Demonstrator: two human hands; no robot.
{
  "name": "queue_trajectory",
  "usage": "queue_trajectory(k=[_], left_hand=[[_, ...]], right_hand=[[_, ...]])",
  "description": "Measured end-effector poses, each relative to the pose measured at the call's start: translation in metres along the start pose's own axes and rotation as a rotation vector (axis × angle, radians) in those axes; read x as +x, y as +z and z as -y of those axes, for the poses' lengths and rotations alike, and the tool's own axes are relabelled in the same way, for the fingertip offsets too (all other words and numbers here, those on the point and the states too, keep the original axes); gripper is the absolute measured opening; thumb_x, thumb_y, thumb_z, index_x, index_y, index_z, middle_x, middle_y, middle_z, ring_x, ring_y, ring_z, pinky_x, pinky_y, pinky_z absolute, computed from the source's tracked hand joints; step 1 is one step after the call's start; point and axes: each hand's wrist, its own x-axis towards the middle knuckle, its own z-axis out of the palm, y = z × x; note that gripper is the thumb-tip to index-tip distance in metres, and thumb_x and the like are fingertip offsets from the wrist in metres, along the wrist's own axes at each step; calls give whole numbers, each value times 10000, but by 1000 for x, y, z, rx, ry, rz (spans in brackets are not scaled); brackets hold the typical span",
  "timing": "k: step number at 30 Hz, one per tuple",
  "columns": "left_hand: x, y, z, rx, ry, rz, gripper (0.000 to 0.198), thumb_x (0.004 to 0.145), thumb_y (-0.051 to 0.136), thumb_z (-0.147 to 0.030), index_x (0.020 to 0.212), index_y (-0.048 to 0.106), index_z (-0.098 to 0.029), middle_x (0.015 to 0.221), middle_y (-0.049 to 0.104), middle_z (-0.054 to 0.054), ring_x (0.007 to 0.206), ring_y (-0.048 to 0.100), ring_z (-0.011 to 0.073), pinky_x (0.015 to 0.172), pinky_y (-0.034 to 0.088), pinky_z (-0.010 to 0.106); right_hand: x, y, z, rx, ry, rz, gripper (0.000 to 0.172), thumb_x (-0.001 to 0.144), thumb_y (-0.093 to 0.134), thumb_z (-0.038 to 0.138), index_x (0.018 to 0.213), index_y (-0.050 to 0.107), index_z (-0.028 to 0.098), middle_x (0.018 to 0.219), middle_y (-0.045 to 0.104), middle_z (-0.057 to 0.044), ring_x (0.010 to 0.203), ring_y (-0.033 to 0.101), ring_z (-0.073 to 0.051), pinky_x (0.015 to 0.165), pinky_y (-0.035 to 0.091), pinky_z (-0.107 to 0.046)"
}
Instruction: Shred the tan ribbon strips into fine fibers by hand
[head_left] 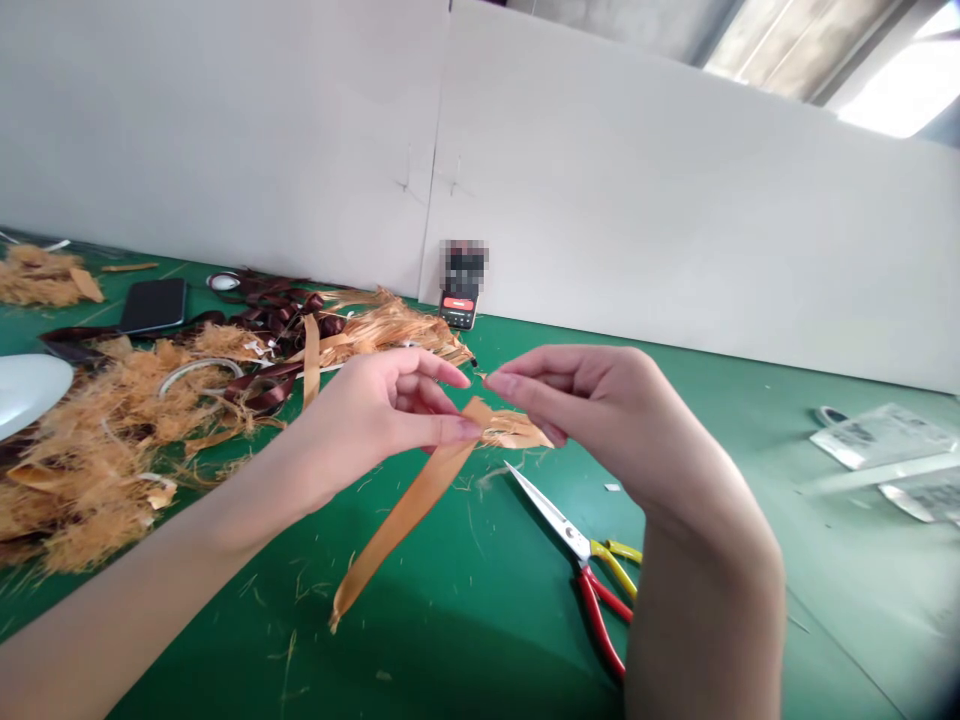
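— While the scissors (581,550) lie lower right, where's the ribbon (401,520)?
— Centre, slanting toward lower left. Left hand (386,405) pinches its upper end, thumb on top.
— Right hand (577,395)?
— Just beside, right of centre, thumb and forefinger together; can't tell if they hold anything.
— Beyond?
— Frayed fibre pile (90,480) at left, lit phone (458,310) upright by the white wall (675,220), above centre.

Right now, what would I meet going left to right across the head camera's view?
White rounded object → dark flat device → left hand holding an orange strip → right hand → clear packets.
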Motion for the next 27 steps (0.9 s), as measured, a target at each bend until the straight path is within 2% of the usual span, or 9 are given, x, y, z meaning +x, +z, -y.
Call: queue_trajectory(k=[4, 10, 13, 15, 19, 24, 25, 27], left_hand=[[-1, 1, -1, 15, -12, 28, 337, 656, 798, -282, 942, 641, -199, 722, 674, -25, 703, 656, 132, 614, 530, 213], [0, -1, 2, 15, 19, 14, 349, 651, 807, -320, 943, 646, -219, 725, 667, -36, 691, 652, 121, 604, 527, 198], [0, -1, 0, 25, -14, -2, 356, 650, 807, -307, 948, 637, -210, 725, 671, -36, 697, 656, 123, 595, 523, 189], [0, -1, -1, 34, -27, 13, 355, 651, 806, -307, 944, 632, -204, 725, 676, -33, 709, 660, 125, 604, 525, 188], [0, -1, 2, 47, 19, 49, 344, 659, 804, -338, 939, 640, -222, 728, 681, -43, 709, 660, 110, 621, 529, 177], [0, -3, 7, 45, 50, 34, 306, 657, 810, -321, 896, 645, -223, 701, 666, -52, 683, 651, 95, 602, 522, 158], [0, -3, 8, 44, 54, 33, 312, 655, 811, -333, 898, 646, -227, 703, 666, -54, 683, 650, 95, 598, 520, 157], [-1, -3, 8, 46, 50, 37, 328, 658, 807, -362, 915, 646, -237, 717, 673, -54, 691, 654, 98, 597, 521, 160]], right_hand=[[-1, 3, 1, -39, 14, 91, 115, 769, 636, 241, 729, 737, 205, 500, 506, 34, 463, 425, -73, 414, 343, -206], [-2, -1, 2, -76, -2, -25, 141, 795, 608, 277, 749, 724, 212, 456, 451, 53, 427, 372, -58, 403, 313, -197], [-3, -2, 4, -66, 61, 107, 164, 789, 621, 316, 830, 741, 213, 457, 473, 53, 432, 410, -65, 410, 332, -197], [-4, 0, 5, -79, 82, 160, 154, 779, 617, 285, 812, 748, 209, 462, 487, 53, 425, 397, -58, 398, 318, -190], [-4, 2, 7, -135, 72, 87, 160, 759, 591, 204, 712, 743, 195, 435, 464, 59, 419, 374, -46, 391, 314, -171], [-7, -3, 7, -107, 65, -115, 143, 770, 620, 268, 727, 737, 198, 436, 444, 64, 431, 362, -43, 398, 319, -157], [-7, -4, 7, -102, 68, -124, 143, 772, 623, 282, 757, 740, 203, 439, 448, 64, 435, 370, -45, 403, 324, -159], [-7, -3, 8, -106, 88, -59, 148, 765, 632, 297, 810, 745, 213, 439, 459, 63, 432, 386, -52, 404, 328, -169]])
